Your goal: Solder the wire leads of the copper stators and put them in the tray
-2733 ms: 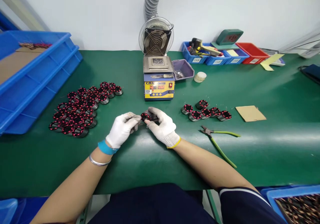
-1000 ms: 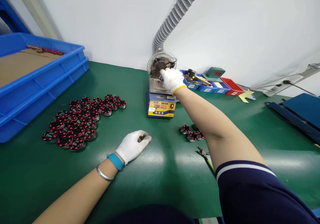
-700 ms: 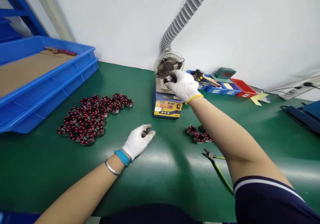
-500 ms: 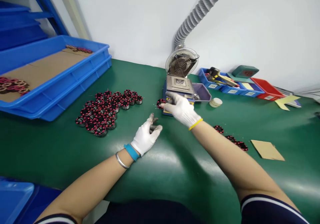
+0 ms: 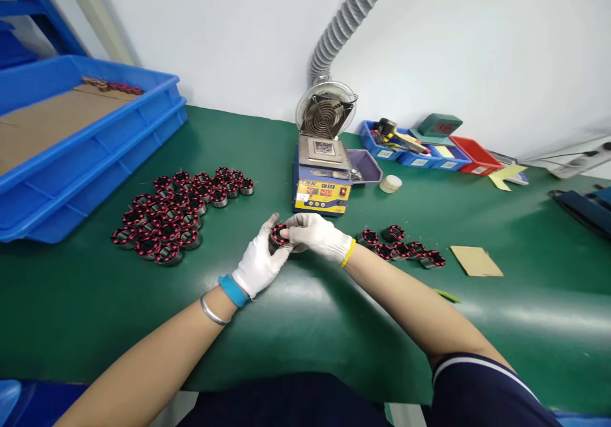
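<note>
A motor stator, a dark ring with pink-red marks on its top, is held between my two gloved hands in front of the solder pot. My left hand wraps round its left side and underside. From the right, my right hand pinches its rim, with a fingertip at the ring's opening. To the left stands a dense group of similar stators. Several more stators sit on the green table right of my right hand.
A blue crate with cardboard inside stands at the left. Behind the pot are a round fan and a grey hose. Small blue bins, a red bin, a white round container and a cardboard piece lie rightward.
My right hand has brought the stator from the pot's front toward me and down to my left hand, which has closed round it. The view has shifted somewhat to the right.
</note>
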### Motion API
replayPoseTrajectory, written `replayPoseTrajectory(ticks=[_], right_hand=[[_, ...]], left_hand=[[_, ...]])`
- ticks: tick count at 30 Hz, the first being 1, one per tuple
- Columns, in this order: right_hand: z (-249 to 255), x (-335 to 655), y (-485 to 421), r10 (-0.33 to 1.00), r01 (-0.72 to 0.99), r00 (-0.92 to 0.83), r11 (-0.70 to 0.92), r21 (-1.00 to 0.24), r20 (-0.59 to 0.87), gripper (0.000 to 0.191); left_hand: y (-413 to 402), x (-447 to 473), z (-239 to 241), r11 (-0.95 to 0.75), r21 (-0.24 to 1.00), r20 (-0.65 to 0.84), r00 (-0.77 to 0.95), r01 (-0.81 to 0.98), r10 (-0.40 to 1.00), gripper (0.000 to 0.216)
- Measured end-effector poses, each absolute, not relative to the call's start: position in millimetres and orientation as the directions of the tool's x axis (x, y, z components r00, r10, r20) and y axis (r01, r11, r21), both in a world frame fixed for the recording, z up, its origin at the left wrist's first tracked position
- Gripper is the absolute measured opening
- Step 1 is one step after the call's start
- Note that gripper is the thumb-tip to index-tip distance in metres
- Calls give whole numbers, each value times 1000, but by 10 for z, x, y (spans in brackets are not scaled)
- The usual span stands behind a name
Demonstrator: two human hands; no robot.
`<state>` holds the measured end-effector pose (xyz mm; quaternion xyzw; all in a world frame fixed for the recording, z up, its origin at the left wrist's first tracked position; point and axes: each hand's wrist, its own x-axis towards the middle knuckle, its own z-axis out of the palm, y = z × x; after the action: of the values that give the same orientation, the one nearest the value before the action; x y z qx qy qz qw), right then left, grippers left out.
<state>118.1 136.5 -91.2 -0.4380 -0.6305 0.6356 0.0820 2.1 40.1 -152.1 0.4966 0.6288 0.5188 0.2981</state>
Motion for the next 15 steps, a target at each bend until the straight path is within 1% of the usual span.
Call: replayPoseTrajectory(ticks=[2, 4, 6, 8, 9, 11, 13, 15], right_hand=[[-882, 1174, 1393, 677, 460, -589, -168, -872, -441, 21], [-789, 1187, 1497, 708, 445, -589, -117, -888, -389, 30], [-634, 1223, 1709, 814, 472, -534, 64, -879, -228, 37], [-439, 1266, 2013, 892, 537, -453, 282, -795, 10, 37], [-340, 1284, 2184, 906, 572, -409, 349, -743, 111, 36], [-170, 1306, 2526, 918, 640, -320, 392, -661, 235, 37], [-65, 1301, 2825, 919, 719, -254, 388, -577, 302, 37], [-35, 1272, 3050, 918, 786, -226, 369, -496, 325, 36]], left_hand=[[399, 43, -1508, 54, 937, 72, -343, 344, 936, 78], [404, 61, -1498, 124, 937, -4, -344, 327, 939, 87], [414, 73, -1496, 129, 952, -32, -330, 277, 943, 91], [427, 79, -1495, 105, 964, -23, -317, 245, 948, 88], [434, 80, -1493, 101, 965, -21, -312, 243, 950, 85], [445, 77, -1484, 110, 961, -30, -300, 254, 953, 81], [452, 69, -1471, 120, 953, -36, -287, 279, 957, 78], [456, 60, -1459, 126, 944, -39, -278, 305, 960, 75]])
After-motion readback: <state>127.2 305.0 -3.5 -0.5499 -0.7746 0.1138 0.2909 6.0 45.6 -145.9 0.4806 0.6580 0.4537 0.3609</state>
